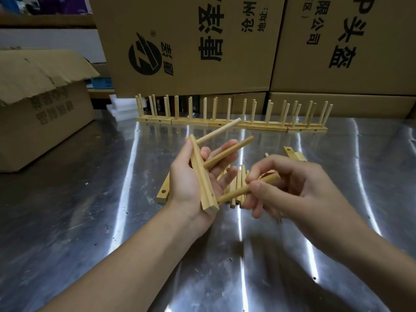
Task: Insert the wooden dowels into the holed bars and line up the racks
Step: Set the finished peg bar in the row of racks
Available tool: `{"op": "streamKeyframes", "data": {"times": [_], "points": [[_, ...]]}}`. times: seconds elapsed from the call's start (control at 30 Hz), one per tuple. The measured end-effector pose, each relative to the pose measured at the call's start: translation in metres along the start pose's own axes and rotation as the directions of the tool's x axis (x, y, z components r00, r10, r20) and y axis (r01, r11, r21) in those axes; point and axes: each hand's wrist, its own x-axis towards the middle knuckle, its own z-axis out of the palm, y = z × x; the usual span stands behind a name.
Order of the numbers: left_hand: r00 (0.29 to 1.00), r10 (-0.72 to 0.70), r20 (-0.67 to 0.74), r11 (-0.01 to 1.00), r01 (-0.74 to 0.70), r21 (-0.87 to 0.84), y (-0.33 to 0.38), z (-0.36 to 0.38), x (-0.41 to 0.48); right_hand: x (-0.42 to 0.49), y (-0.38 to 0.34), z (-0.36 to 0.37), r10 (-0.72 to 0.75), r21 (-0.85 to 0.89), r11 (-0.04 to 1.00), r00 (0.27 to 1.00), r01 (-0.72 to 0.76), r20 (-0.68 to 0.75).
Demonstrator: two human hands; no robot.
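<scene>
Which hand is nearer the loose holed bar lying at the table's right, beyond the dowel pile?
Right. The right hand, pinching a dowel, is just in front of that holed bar; the left hand, gripping a second bar, sits across the dowel pile from it.

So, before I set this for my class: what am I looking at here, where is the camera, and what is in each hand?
There is no machine: a person works bare-handed, filmed by one camera worn on the head, looking down. The left hand grips a holed bar with two dowels already standing in it. The right hand pinches a third dowel, its tip near the bar's lower end. On the metal table lie loose dowels and spare bars. Finished racks stand in a row at the back, before cardboard boxes.
</scene>
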Motion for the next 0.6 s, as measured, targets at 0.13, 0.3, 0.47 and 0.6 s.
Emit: {"op": "streamKeyframes", "data": {"times": [0.13,0.3,0.47,0.6], "points": [[0.999,-0.05,-0.005,0.996,0.05,-0.068,0.003,0.001,-0.001,-0.002,0.001,0.005,-0.053,0.054,0.997,0.996,0.057,-0.078],[0.997,-0.074,0.006,0.995,0.074,-0.072,0.004,0.002,-0.001,-0.001,0.004,0.008,-0.082,0.001,0.997,0.993,0.083,-0.09],[0.998,-0.064,0.002,0.994,0.064,-0.087,0.004,0.003,-0.003,-0.004,0.002,0.009,-0.106,-0.242,0.965,0.994,0.099,-0.016],[0.998,-0.053,0.015,0.997,0.054,-0.061,0.004,0.002,-0.003,-0.007,0.001,0.013,-0.126,-0.416,0.9,0.991,0.133,0.046]]}}
